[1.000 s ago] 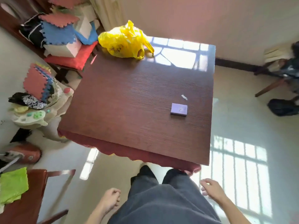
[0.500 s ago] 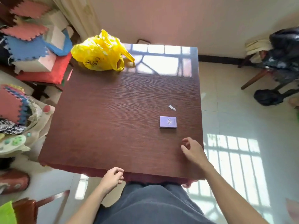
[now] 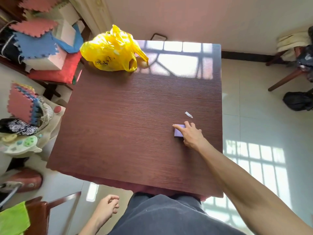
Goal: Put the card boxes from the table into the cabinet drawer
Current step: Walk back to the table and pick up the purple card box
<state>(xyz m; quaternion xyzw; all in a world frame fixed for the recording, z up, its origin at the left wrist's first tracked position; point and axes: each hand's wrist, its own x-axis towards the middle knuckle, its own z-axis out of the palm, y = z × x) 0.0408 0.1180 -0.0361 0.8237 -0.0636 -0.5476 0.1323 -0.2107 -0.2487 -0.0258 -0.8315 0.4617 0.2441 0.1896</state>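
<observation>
One small purple card box (image 3: pixel 177 133) lies flat on the dark wooden table (image 3: pixel 127 124), near its right edge. My right hand (image 3: pixel 191 134) reaches across the table and rests on the box with fingers spread, covering its right half; the box is still flat on the wood. My left hand (image 3: pixel 105 208) hangs below the table's near edge beside my leg, fingers loosely curled around nothing. No cabinet or drawer is in view.
A yellow plastic bag (image 3: pixel 111 51) sits at the table's far left corner. A white paper scrap (image 3: pixel 188 114) lies just beyond the box. Foam mats (image 3: pixel 35 41) and toys crowd the left side. A wooden chair (image 3: pixel 42 216) stands at lower left, another chair (image 3: pixel 296 65) at far right.
My right hand has moved forward from the table's near edge onto the purple box. My left hand has dropped back below the table edge. The view has moved closer over the table.
</observation>
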